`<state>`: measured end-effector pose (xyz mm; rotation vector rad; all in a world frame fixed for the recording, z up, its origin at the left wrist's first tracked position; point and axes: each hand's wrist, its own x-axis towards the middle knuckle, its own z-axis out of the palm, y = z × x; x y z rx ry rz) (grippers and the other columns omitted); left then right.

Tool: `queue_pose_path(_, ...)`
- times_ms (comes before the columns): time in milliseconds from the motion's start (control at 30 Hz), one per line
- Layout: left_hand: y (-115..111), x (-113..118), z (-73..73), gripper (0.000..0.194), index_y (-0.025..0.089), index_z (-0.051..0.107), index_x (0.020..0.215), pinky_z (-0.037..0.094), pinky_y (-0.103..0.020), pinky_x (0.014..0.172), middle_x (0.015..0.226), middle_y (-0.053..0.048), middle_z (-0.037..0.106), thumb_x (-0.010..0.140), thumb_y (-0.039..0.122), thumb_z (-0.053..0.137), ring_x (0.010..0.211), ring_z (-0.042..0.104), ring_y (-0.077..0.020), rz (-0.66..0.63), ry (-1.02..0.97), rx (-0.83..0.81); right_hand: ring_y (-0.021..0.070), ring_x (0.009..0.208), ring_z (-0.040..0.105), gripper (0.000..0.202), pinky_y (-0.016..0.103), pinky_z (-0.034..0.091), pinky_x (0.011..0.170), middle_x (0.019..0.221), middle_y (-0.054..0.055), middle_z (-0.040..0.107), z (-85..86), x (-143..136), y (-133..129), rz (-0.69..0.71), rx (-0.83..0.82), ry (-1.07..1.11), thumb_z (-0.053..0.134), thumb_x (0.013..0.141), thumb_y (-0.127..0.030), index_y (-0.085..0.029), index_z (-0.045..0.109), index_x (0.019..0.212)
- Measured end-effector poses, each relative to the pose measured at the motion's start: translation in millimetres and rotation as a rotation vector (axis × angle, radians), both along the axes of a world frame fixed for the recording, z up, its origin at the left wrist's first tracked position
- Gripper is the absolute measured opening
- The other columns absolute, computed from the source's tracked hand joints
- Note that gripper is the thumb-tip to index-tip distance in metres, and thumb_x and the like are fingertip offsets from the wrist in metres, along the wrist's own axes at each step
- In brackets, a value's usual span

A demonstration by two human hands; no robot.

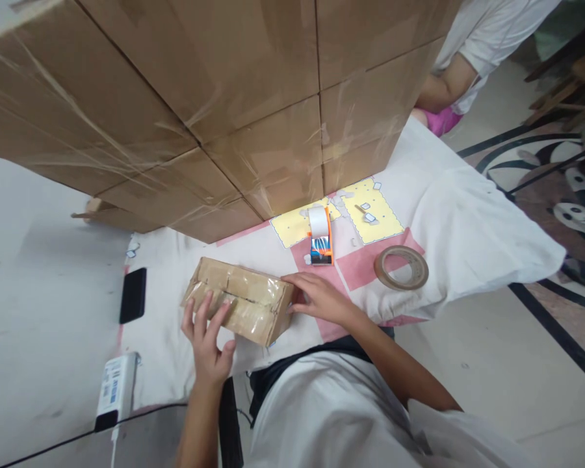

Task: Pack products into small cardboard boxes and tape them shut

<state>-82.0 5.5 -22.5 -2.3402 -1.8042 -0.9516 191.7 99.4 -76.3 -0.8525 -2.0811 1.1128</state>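
A small cardboard box (244, 292), with shiny clear tape over its top and edges, lies on the cloth-covered table (166, 351) in front of me. My left hand (208, 338) rests its spread fingertips on the box's near left side. At the box's right end is my right hand (322, 298), its fingers extended along that side and partly hidden behind the corner. Just beyond my right hand lies an orange tape dispenser (320, 237) with a roll of pale tape. Farther right, a roll of brown tape (400, 268) lies flat on the cloth.
Large taped cardboard boxes (268, 130) are stacked along the table's far side like a wall. A black phone (133, 296) and a white power strip (117, 387) with a cable are at the left. Behind the stack at right, another person's arm (446, 84) shows.
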Motion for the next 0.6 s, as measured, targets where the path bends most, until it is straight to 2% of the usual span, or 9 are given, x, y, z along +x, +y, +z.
queue_pose_path(100, -18.5, 34.3, -17.1, 0.074, 0.025, 0.043, 0.151, 0.009, -0.065, 0.122, 0.167, -0.013, 0.021, 0.094, 0.070, 0.033, 0.155, 0.009, -0.0399, 0.097, -0.113, 0.018, 0.0281, 0.127, 0.056, 0.071, 0.044, 0.046, 0.106, 0.139, 0.012, 0.060, -3.7, -1.9, -10.5, -0.079, 0.048, 0.007, 0.080, 0.082, -0.036, -0.025, 0.045, 0.143)
queue_pose_path(167, -24.2, 50.1, -23.6, 0.077, 0.024, 0.038, 0.153, 0.006, -0.066, 0.121, 0.167, -0.015, 0.019, 0.092, 0.071, 0.039, 0.155, 0.004, -0.0409, 0.129, -0.156, 0.015, 0.0301, 0.126, 0.055, 0.070, 0.046, 0.046, 0.105, 0.134, 0.014, 0.060, -7.5, -4.3, -19.4, -0.195, 0.079, 0.024, 0.083, 0.079, -0.038, -0.021, 0.049, 0.137)
queue_pose_path(200, -25.0, 55.0, -25.2, 0.077, 0.024, 0.038, 0.152, 0.005, -0.066, 0.121, 0.167, -0.016, 0.019, 0.092, 0.071, 0.042, 0.155, 0.003, -0.0411, 0.140, -0.170, 0.017, 0.0304, 0.121, 0.056, 0.062, 0.046, 0.047, 0.102, 0.127, 0.014, 0.062, -9.6, -6.2, -24.4, -0.262, 0.089, 0.036, 0.083, 0.078, -0.039, -0.021, 0.054, 0.130)
queue_pose_path(267, -23.9, 59.7, -26.0, 0.074, 0.023, 0.042, 0.149, 0.005, -0.066, 0.121, 0.165, -0.017, 0.023, 0.091, 0.070, 0.043, 0.155, 0.003, -0.0410, 0.154, -0.187, 0.024, 0.0276, 0.105, 0.061, 0.038, 0.042, 0.050, 0.092, 0.108, 0.011, 0.066, -13.4, -11.5, -34.9, -0.362, 0.062, 0.069, 0.080, 0.081, -0.037, -0.021, 0.062, 0.111)
queue_pose_path(367, -20.4, 59.8, -24.9, 0.071, 0.022, 0.048, 0.143, 0.005, -0.066, 0.121, 0.161, -0.017, 0.029, 0.092, 0.070, 0.043, 0.154, 0.006, -0.0407, 0.156, -0.194, 0.030, 0.0188, 0.078, 0.060, 0.012, 0.032, 0.049, 0.072, 0.084, 0.002, 0.065, -17.5, -21.6, -47.8, -0.385, -0.114, 0.150, 0.074, 0.086, -0.027, -0.022, 0.063, 0.089)
queue_pose_path(467, -18.5, 58.7, -25.4, 0.067, 0.021, 0.052, 0.137, 0.006, -0.067, 0.121, 0.157, -0.017, 0.035, 0.092, 0.070, 0.043, 0.154, 0.009, -0.0408, 0.159, -0.194, 0.034, 0.0150, 0.070, 0.058, 0.007, 0.027, 0.046, 0.066, 0.079, -0.001, 0.064, -20.2, -28.7, -52.4, -0.367, -0.280, 0.231, 0.070, 0.087, -0.021, -0.022, 0.064, 0.084)
queue_pose_path(600, -18.2, 58.2, -27.9, 0.065, 0.021, 0.053, 0.131, 0.008, -0.068, 0.121, 0.150, -0.017, 0.040, 0.091, 0.071, 0.040, 0.151, 0.018, -0.0404, 0.166, -0.168, 0.049, 0.0150, 0.072, 0.059, 0.004, 0.027, 0.046, 0.067, 0.079, 0.000, 0.064, -21.6, -30.4, -50.3, -0.368, -0.329, 0.287, 0.066, 0.089, -0.023, -0.021, 0.064, 0.085)
